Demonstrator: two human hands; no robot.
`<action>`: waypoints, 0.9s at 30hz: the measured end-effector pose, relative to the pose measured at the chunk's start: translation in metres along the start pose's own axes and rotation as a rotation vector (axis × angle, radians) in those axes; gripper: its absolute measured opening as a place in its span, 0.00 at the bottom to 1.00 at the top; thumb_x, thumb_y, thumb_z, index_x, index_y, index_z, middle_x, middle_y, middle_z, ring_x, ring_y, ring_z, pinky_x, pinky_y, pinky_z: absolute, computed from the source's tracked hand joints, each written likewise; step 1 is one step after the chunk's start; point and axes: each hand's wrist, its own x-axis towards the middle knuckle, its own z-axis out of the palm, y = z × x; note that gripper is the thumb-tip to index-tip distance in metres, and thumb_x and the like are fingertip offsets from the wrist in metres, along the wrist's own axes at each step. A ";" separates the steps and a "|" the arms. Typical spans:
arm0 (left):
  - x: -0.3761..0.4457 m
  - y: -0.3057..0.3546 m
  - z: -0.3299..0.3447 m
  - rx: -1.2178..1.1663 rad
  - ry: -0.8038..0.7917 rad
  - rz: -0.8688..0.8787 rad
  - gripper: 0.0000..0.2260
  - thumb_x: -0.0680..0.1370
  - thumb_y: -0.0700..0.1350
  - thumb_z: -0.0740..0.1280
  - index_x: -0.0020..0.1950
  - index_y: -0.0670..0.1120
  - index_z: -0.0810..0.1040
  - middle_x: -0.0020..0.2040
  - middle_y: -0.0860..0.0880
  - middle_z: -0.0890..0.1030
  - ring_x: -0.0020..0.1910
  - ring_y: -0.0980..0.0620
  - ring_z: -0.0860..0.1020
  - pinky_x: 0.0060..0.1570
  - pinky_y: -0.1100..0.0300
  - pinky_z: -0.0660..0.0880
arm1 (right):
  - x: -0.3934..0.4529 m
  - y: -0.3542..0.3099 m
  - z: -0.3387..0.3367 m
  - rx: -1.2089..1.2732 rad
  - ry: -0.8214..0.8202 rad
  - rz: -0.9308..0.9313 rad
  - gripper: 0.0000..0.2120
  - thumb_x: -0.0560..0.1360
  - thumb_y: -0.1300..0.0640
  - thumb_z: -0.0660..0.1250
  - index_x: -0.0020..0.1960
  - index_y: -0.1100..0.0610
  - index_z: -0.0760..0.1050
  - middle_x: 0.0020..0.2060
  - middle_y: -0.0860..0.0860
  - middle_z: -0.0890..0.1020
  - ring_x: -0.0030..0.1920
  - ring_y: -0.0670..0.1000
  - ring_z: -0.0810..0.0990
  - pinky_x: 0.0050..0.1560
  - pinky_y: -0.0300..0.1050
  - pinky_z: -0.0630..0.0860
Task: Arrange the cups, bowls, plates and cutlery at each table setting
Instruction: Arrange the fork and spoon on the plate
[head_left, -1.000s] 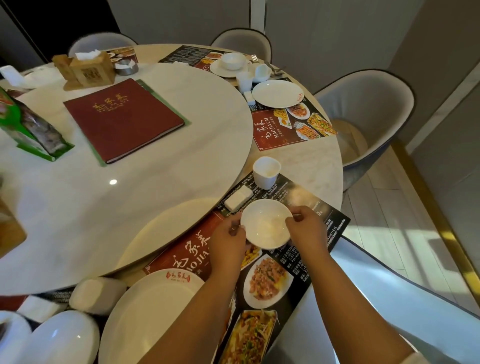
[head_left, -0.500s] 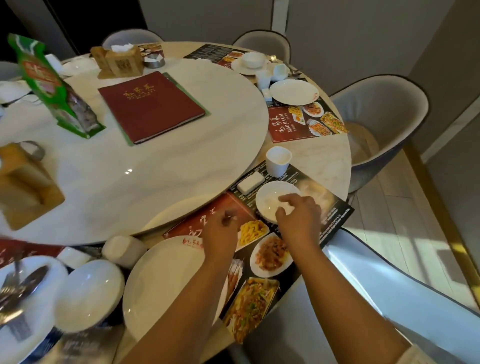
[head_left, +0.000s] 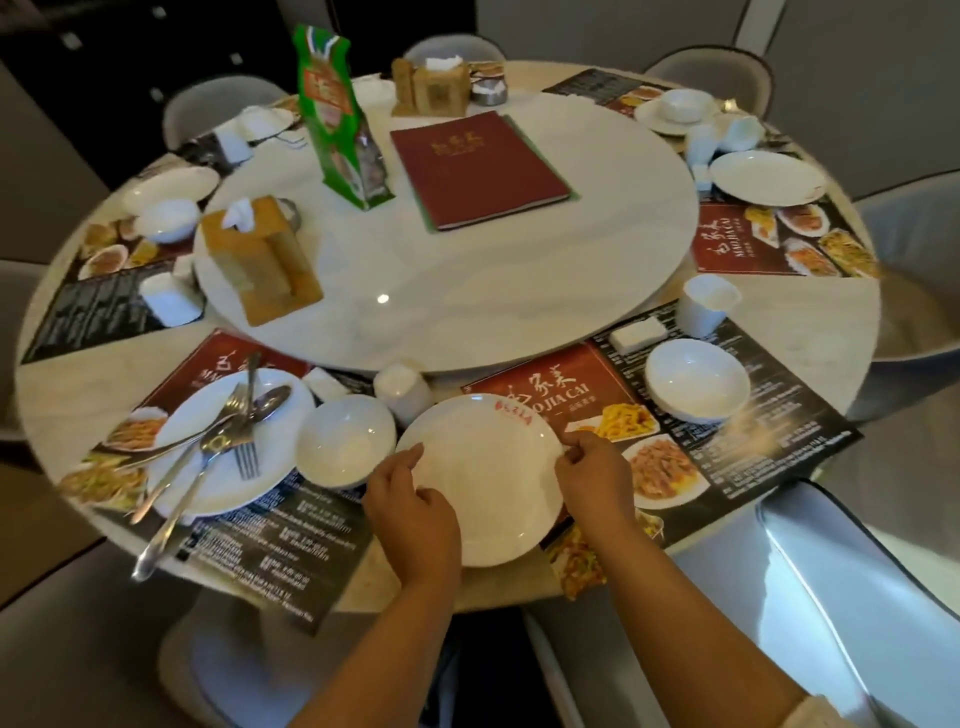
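Note:
A large white plate (head_left: 483, 467) with red lettering on its rim lies at the near table edge, between two printed placemats. My left hand (head_left: 410, 509) grips its left rim and my right hand (head_left: 595, 478) pinches its right rim. To the right, a small white bowl (head_left: 696, 379) sits on the red and black placemat (head_left: 727, 441), with a white cup (head_left: 706, 304) and a white rest block (head_left: 638, 332) behind it. Left of the plate are another white bowl (head_left: 345, 439) and an overturned white cup (head_left: 402, 392). Further left, a plate (head_left: 228, 447) holds forks and spoons (head_left: 228, 431).
A round marble turntable (head_left: 467, 291) fills the table's middle, carrying a red menu book (head_left: 480, 169), a green packet (head_left: 337, 114) and wooden tissue boxes (head_left: 260, 260). More settings ring the far edge. Grey chairs surround the table; one chair back (head_left: 841, 582) stands close at my right.
Both hands left the small bowl on the right placemat and moved left to the large plate, taking hold of its rims. The view swung left, showing more of the table.

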 end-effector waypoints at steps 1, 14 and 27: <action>-0.002 -0.003 -0.003 0.012 0.009 -0.019 0.22 0.75 0.28 0.61 0.65 0.45 0.77 0.67 0.46 0.72 0.69 0.47 0.68 0.65 0.62 0.61 | -0.001 0.000 0.002 -0.003 0.000 0.009 0.15 0.78 0.62 0.61 0.64 0.57 0.76 0.59 0.55 0.80 0.57 0.56 0.78 0.52 0.44 0.73; -0.004 -0.004 -0.003 -0.349 -0.102 -0.346 0.19 0.78 0.34 0.64 0.66 0.49 0.77 0.60 0.49 0.80 0.58 0.50 0.77 0.57 0.54 0.75 | 0.008 0.012 -0.017 0.028 0.059 0.061 0.15 0.80 0.64 0.59 0.63 0.58 0.77 0.60 0.56 0.80 0.60 0.58 0.76 0.56 0.48 0.73; -0.010 0.040 0.040 -0.396 -0.210 -0.380 0.15 0.77 0.34 0.67 0.61 0.48 0.79 0.54 0.53 0.79 0.51 0.54 0.76 0.55 0.57 0.76 | 0.044 0.032 -0.065 0.141 0.227 0.153 0.12 0.78 0.62 0.63 0.59 0.57 0.80 0.55 0.55 0.82 0.53 0.53 0.77 0.54 0.46 0.72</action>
